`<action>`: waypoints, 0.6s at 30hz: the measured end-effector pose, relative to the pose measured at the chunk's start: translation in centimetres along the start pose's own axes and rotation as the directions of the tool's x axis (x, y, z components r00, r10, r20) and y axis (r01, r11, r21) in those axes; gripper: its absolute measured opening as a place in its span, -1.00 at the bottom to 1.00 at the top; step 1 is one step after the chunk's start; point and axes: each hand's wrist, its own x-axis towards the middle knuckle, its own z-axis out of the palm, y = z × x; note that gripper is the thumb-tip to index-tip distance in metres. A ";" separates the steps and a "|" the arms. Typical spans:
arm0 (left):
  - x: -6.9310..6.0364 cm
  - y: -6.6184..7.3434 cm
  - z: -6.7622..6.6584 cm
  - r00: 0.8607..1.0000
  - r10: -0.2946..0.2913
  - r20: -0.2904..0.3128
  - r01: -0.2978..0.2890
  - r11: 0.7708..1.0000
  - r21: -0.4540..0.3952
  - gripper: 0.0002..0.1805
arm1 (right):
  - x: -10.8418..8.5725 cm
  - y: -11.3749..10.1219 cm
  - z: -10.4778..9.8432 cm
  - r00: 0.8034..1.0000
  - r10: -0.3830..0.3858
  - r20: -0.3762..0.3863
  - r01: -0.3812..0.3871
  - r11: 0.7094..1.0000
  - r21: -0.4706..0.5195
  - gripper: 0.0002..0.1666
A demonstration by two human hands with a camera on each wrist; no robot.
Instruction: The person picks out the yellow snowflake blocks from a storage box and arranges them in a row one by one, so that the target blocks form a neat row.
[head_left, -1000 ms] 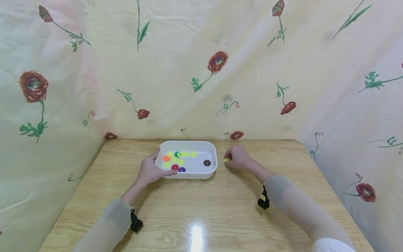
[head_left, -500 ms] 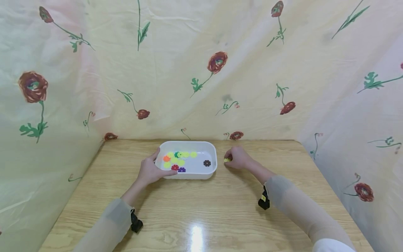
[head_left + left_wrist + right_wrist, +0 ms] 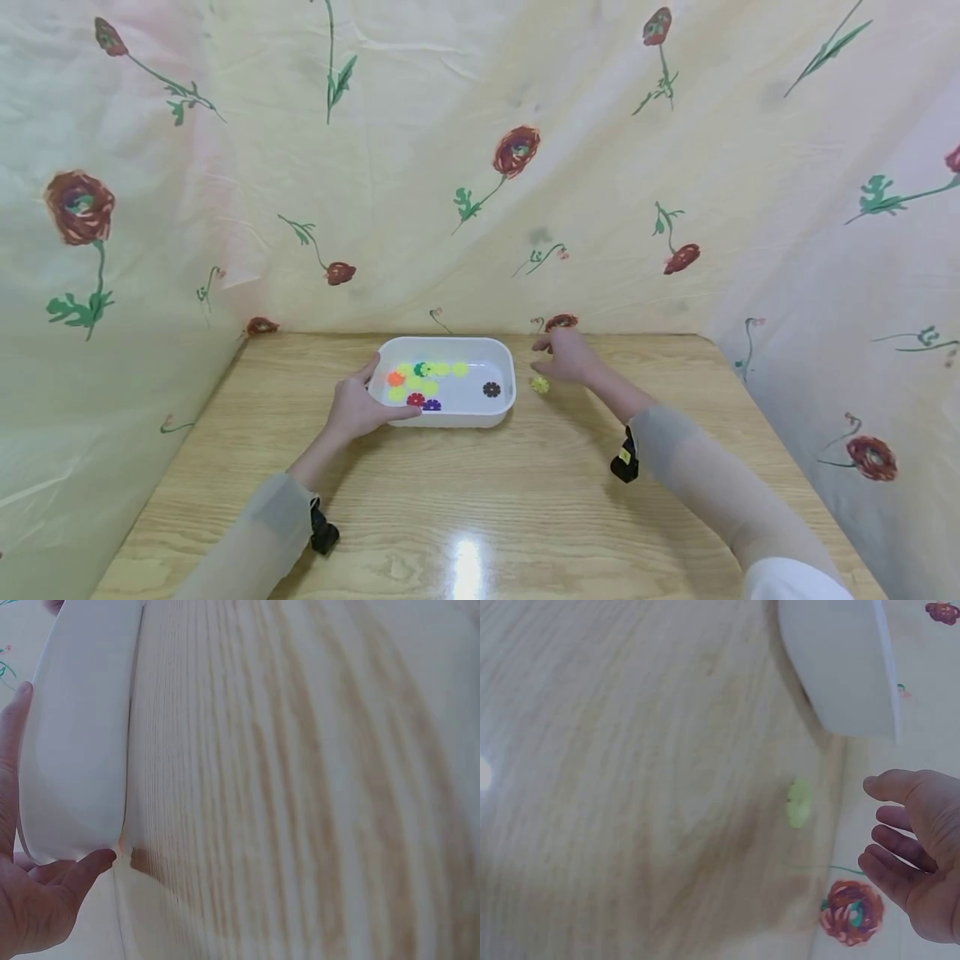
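Your right hand (image 3: 570, 357) has lifted off yellow notched disc (image 3: 539, 385), fingers loosely parted; left hand (image 3: 363, 406) grips smooth round-cornered tray (image 3: 465, 420); wood-grained table (image 3: 450, 492), floral cloth (image 3: 405, 167) behind.

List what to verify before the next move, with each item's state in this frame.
1. White tray held: ok; the left hand grips its left end.
2. Right hand free: ok; its fingers are apart and hold nothing.
3. Loose yellow flower piece visible: ok; it lies on the table.
4. Loose piece inside the tray: not ok; it is outside, beyond the right end.
5. Tray base fully flat: cannot tell; its underside is hidden.
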 end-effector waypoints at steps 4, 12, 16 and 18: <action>-0.1 0.1 0.0 1.000 -0.007 0.006 0.007 1.000 -0.006 0.37 | 0.6 -0.7 -0.7 1.000 -0.012 -0.021 0.012 1.000 -0.011 -0.62; 0.0 0.1 0.0 1.000 -0.012 0.008 0.012 1.000 -0.009 0.36 | 1.8 -2.2 -1.5 0.999 -0.004 -0.043 0.003 0.999 -0.037 -0.63; -0.1 0.0 0.0 1.000 -0.006 0.006 0.006 1.000 -0.011 0.36 | 2.3 -3.3 -1.8 1.000 0.000 -0.027 -0.001 1.000 -0.031 -0.64; 0.0 -0.1 0.0 1.000 -0.001 0.005 0.002 1.000 -0.014 0.36 | 2.6 -3.7 -1.8 1.000 -0.002 -0.025 0.001 0.999 -0.033 -0.65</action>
